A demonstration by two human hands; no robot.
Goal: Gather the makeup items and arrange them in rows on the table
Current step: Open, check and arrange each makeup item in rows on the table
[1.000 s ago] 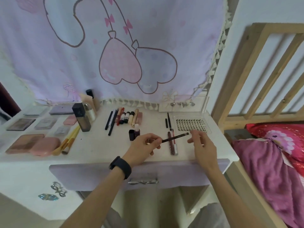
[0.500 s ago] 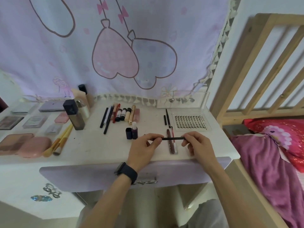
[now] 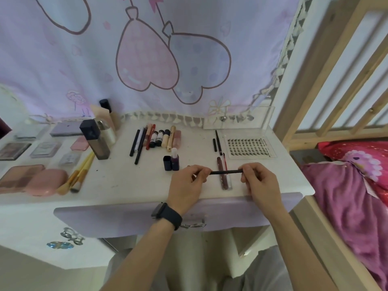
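At lower centre of the frame, the left hand (image 3: 186, 183) and right hand (image 3: 260, 181) each pinch one end of a thin black makeup pencil (image 3: 226, 172) with curled fingers, level above the white table (image 3: 130, 177).

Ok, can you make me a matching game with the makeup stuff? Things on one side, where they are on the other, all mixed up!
1 black pencil
2 lash tray
3 yellow brushes
4 tall bottle

A stands upright
B pinched between left hand and right hand
C lies flat at the table's right end
D lie beside the pink compact

Pairs: 1-B, 2-C, 3-D, 4-A
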